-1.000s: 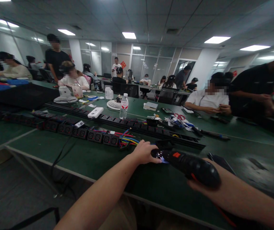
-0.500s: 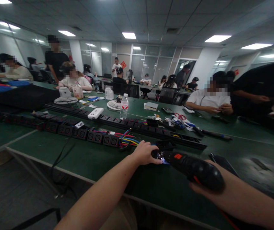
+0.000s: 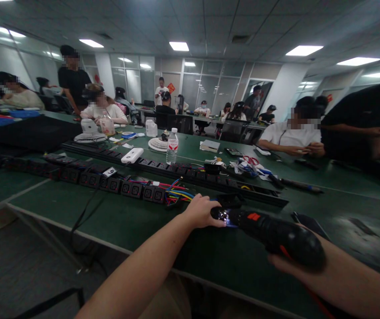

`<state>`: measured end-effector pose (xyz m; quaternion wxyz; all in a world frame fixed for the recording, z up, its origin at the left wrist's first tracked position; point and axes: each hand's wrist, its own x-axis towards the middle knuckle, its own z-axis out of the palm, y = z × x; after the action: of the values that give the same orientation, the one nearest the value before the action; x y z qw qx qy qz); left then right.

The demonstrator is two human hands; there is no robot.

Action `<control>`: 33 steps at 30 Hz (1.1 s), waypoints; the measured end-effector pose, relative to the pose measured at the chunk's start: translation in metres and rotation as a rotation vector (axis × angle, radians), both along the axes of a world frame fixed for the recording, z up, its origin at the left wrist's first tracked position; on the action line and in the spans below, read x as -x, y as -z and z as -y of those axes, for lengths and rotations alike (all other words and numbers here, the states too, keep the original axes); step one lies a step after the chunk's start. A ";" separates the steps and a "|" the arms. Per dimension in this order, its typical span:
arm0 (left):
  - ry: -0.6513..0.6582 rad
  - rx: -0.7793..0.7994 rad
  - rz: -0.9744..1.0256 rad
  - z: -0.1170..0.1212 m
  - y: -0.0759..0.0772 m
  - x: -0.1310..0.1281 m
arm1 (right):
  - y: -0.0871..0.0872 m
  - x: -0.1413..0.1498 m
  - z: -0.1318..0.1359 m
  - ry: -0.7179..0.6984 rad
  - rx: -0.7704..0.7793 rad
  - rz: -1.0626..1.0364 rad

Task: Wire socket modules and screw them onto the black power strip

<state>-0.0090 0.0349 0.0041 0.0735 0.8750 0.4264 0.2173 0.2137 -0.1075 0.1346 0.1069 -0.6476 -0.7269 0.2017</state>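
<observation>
My right hand point(image 3: 281, 261) is wrapped round the grip of a black power screwdriver point(image 3: 279, 237) with orange marks, mostly hidden behind its body. The tool's nose points left, and its light falls on a small dark part point(image 3: 222, 215) at its tip. Fingers and thumb of my left hand point(image 3: 202, 212) curl round that part and hold it at the table. What the part is, I cannot make out. Coloured wires point(image 3: 181, 193) run up to my left hand from a row of black socket modules point(image 3: 136, 190).
Behind the modules lies a long black socket strip point(image 3: 190, 173). A water bottle point(image 3: 172, 148), a white box point(image 3: 132, 156) and a white fan point(image 3: 158, 144) stand on the green table point(image 3: 136, 230). Red-handled scissors point(image 3: 250, 160) lie among scraps. Several people sit or stand around.
The power screwdriver and my right hand have shifted slightly to the right, away from my left hand. My left hand stays in place on the small dark part.
</observation>
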 end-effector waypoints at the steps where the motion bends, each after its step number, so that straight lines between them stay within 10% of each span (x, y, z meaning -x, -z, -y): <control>1: -0.002 0.005 0.001 0.000 0.000 0.000 | -0.001 0.000 0.000 0.001 0.002 0.000; 21: -0.003 -0.008 -0.003 0.001 0.000 0.000 | 0.003 0.013 0.011 0.030 -0.161 -0.104; 33: 0.001 -0.012 -0.024 0.001 -0.002 -0.001 | -0.033 0.041 0.001 -0.264 -0.020 -0.009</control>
<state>-0.0078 0.0336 0.0060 0.0635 0.8781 0.4256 0.2094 0.1731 -0.1088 0.1671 0.0889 -0.5442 -0.8074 0.2099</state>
